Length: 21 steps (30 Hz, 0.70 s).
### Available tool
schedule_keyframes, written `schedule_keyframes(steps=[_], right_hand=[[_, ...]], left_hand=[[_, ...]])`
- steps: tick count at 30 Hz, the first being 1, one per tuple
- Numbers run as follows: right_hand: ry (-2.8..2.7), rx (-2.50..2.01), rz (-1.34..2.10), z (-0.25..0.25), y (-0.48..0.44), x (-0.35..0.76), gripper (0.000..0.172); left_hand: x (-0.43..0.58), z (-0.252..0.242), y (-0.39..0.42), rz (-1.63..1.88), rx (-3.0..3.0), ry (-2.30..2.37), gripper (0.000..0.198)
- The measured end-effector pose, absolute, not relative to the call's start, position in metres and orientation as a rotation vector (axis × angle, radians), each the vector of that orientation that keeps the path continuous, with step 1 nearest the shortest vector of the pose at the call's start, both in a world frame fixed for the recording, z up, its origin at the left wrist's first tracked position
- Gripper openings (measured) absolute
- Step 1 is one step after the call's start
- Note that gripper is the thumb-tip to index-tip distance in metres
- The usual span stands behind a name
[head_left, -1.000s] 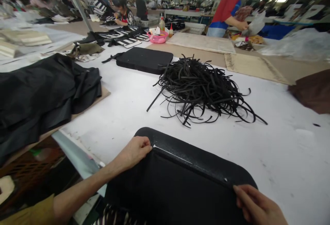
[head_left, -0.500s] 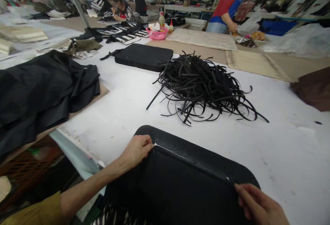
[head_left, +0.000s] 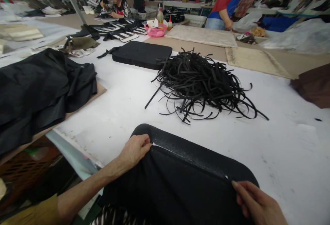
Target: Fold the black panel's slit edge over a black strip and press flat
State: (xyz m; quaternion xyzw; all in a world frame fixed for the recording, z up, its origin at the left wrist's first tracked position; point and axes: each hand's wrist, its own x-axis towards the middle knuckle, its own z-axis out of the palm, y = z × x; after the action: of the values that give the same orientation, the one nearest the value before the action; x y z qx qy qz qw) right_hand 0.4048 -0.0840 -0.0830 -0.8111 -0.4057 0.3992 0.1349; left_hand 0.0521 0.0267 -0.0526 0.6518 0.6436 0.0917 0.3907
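Head view, clock read from mid-view, 12 pointing away from the wearer. Left hand (head_left: 136, 149) at 7 o'clock: thumb and fingers closed in a narrow pinch on the edge of a black fabric piece (head_left: 177, 187). Right hand (head_left: 255, 199) at 4 o'clock: narrow pinch, thumb against forefinger, on the same edge.

Fabric position: at 6 o'clock, between the hands. From the left hand its edge runs toward 4 o'clock; from the right, toward 10. It lies over a round-cornered black panel (head_left: 198, 156); the panel's uncovered border shows just beyond the edge. A thin white line follows the edge, beginning beside the left fingertips; material cannot be told.

Also on the white-topped worktop (head_left: 118, 97): tangled heap of narrow black strips (head_left: 201, 80) at 2 o'clock, well apart from both hands; flat black pad (head_left: 143, 53) at 11, near the heap; crumpled dark cloth (head_left: 38, 87) at 9; pink basket (head_left: 156, 31) at 12.
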Motion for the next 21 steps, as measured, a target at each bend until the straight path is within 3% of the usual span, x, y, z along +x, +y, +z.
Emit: schedule_keyframes(steps=[12,17,21], right_hand=[[-1.095,-2.167,1.034,-0.06,-0.077,0.38,0.035],[-1.081,-2.151,1.024,-0.059,-0.078,0.38,0.033],[-1.102,-2.179,0.972,-0.062,-0.079,0.378,0.031]], left_hand=[[0.049,-0.069,0.017,0.083,2.112,1.712,0.013],[0.048,-0.083,0.013,0.38,2.609,1.327,0.028],[0.043,-0.087,0.01,0.426,2.847,1.164,0.031]])
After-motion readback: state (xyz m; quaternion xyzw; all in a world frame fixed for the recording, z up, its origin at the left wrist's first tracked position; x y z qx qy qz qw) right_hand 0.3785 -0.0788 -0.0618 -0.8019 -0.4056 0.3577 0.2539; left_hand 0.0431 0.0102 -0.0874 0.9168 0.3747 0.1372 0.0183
